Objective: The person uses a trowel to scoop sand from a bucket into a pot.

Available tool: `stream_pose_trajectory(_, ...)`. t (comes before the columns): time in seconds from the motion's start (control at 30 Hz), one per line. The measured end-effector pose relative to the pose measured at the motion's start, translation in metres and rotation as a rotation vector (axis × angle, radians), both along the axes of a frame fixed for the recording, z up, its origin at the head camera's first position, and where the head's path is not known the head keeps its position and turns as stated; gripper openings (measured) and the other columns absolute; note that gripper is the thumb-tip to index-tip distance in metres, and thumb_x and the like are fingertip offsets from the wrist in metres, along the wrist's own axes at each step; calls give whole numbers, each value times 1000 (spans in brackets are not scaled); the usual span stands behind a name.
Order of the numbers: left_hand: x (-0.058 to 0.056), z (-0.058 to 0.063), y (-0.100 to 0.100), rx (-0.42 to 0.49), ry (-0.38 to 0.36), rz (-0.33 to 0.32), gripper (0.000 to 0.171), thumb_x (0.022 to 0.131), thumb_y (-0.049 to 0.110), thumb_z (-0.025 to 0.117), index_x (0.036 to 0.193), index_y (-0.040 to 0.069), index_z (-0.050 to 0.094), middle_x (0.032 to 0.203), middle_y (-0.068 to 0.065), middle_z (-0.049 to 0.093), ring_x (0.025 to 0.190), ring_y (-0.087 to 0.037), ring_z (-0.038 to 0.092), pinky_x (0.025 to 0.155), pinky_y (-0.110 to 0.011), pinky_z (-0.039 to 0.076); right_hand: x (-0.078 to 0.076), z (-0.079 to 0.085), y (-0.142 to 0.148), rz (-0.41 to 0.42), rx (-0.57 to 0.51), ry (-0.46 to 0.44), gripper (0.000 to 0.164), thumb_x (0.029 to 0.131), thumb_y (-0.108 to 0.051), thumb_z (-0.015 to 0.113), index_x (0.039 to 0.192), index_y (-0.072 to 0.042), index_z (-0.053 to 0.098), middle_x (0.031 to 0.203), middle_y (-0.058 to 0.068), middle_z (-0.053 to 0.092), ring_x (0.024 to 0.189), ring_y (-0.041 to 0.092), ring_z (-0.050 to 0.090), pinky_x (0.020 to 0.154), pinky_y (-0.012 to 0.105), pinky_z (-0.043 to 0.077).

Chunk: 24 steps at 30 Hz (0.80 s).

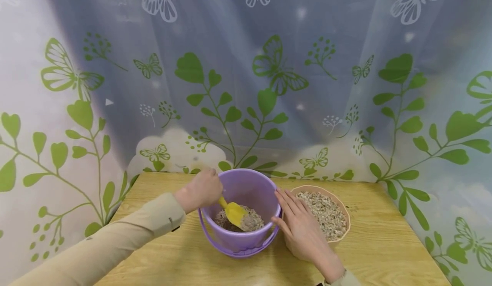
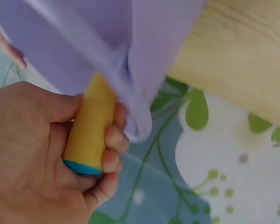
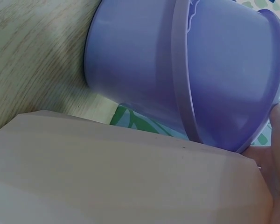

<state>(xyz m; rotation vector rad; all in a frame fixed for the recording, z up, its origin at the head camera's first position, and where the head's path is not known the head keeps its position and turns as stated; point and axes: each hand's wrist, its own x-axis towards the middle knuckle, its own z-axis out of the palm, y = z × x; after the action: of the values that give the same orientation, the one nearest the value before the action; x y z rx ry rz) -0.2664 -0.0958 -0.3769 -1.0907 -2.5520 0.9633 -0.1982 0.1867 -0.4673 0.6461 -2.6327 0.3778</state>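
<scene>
My left hand (image 1: 202,190) grips the yellow handle (image 2: 91,123) of a toy shovel, its blue end cap (image 2: 81,167) showing in the left wrist view. The yellow scoop (image 1: 234,213) dips into a purple bucket (image 1: 250,188) and carries some greyish grainy material. More of that loose material (image 1: 253,222) lies in the bucket's bottom. My right hand (image 1: 301,228) touches the bucket's right rim with its fingers stretched out. Beneath and beside that hand stands a peach-coloured bowl (image 3: 130,177) filled with pale mixed grit (image 1: 326,215); the hand hides part of it.
Both containers stand on a wood-grain table (image 1: 165,260). The bucket's purple carrying handle (image 1: 238,254) hangs down at the near side. Behind the table hangs a curtain (image 1: 246,119) printed with green leaves and butterflies. A few crumbs lie right of the bowl.
</scene>
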Motion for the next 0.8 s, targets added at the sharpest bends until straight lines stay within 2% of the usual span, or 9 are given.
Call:
stream_pose_trajectory(0.13,9,-7,14,-12,-48,-30,19,95,37,67,107,25,77,96,6,75,96,-16,65,91,-32,47,0,1,0,-9,6,-22,63,106,-44,47,159,-11,31,164,5,32,149,29,33,117,56,27)
stream_pose_trajectory(0.2,12,-5,19,0,-15,-33,20,97,38,64,104,24,77,96,5,75,95,-16,65,90,-31,47,0,2,0,-8,5,-24,64,106,-43,48,159,-11,31,164,5,32,149,28,32,117,55,27)
stream_pose_trajectory(0.23,11,-2,20,18,4,-26,25,97,43,63,100,23,78,92,5,75,92,-17,65,87,-31,46,0,2,0,-5,2,-20,64,106,-42,49,159,-11,32,164,5,33,149,29,33,117,55,27)
stream_pose_trajectory(0.33,8,9,22,35,35,38,34,96,48,63,89,17,76,84,3,72,84,-16,61,81,-29,46,1,2,1,-4,-3,-9,64,105,-39,53,158,-11,32,164,4,32,149,28,33,117,55,27)
stream_pose_trajectory(0.47,5,14,22,5,33,142,32,96,40,64,85,12,73,82,0,69,82,-16,59,79,-29,46,1,1,2,-10,5,1,65,104,-39,54,158,-11,32,164,4,31,149,28,33,117,55,28)
stream_pose_trajectory(0.53,4,11,22,-19,9,163,27,95,35,65,88,11,74,85,0,70,84,-16,60,81,-30,45,1,1,2,-10,5,4,65,104,-38,55,158,-11,32,164,4,31,149,28,33,117,55,28)
stream_pose_trajectory(0.67,4,-2,21,-51,-9,140,33,92,46,67,91,14,75,86,2,71,85,-16,60,80,-30,44,1,0,1,-8,-3,13,65,103,-36,58,158,-10,33,163,5,33,148,29,34,116,56,29)
stream_pose_trajectory(0.8,3,-12,20,-80,27,127,33,90,49,69,93,16,76,88,3,72,87,-17,61,80,-30,44,0,1,0,-6,-2,16,66,102,-36,58,157,-10,34,163,5,33,148,28,34,116,55,29)
